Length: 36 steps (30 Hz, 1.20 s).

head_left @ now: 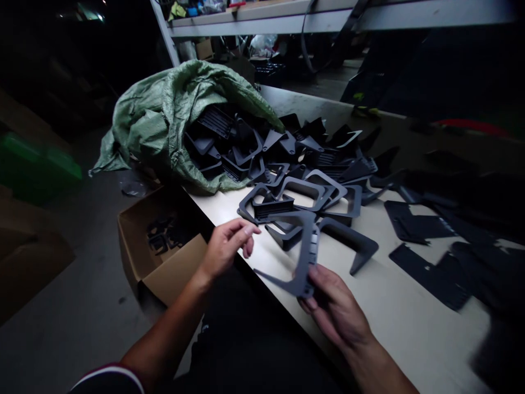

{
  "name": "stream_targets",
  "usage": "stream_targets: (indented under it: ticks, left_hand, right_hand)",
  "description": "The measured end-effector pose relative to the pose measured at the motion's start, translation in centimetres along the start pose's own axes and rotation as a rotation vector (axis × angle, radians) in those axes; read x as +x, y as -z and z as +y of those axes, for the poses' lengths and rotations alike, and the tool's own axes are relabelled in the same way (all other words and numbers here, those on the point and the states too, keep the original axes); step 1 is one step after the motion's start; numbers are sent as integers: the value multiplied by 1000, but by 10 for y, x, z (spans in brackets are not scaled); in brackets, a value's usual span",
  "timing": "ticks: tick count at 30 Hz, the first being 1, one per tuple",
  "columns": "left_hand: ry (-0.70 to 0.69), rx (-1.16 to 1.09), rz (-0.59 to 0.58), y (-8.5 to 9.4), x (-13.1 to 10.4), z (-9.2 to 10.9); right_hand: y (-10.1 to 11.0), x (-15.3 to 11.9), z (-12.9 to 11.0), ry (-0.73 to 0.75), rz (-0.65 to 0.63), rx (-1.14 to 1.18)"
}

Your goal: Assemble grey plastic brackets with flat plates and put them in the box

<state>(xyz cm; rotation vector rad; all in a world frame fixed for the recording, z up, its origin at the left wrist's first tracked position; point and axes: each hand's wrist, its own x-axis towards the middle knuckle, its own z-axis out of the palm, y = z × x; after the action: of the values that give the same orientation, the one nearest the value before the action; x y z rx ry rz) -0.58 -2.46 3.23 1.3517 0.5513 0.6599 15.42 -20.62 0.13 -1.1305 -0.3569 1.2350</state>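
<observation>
My right hand [338, 306] is closed around the lower corner of a dark grey plastic C-shaped bracket [305, 257], holding it up over the table with its open side to the left. Small raised blocks run along the bracket's outer edge. Left of it, apart from the bracket, is my left hand [229, 246] with thumb and fingers curled together; whatever may lie inside them is hidden. Just beyond the hands, similar brackets [301, 191] lie in a loose heap. One angled bracket [348, 241] rests right behind the held piece.
A green woven sack [151, 120] lies on the white table [369, 323], spilling more dark parts from its mouth. Below the table edge stands an open cardboard box [131, 241] with small black pieces [164, 235] inside. Flat dark panels [426, 273] lie at right. A shelf [262, 24] crosses the back.
</observation>
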Motion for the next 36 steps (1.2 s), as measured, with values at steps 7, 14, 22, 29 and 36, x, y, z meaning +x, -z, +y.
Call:
stream_targets:
  ticks: [7, 14, 22, 29, 36]
  left_hand:
    - [47, 48, -60, -11, -2, -1]
    - [98, 86, -271, -32, -7, 9]
    - [84, 63, -210, -15, 3, 3]
    - [223, -180, -382, -18, 18, -35]
    - [534, -736, -629, -42, -2, -63]
  right_hand:
    - [-2, -14, -21, -171, 140, 628]
    - [1, -17, -20, -208, 154, 703]
    - [-4, -18, -20, -120, 187, 389]
    - [-8, -22, -2, -32, -5, -243]
    - [-10, -18, 19, -107, -130, -279]
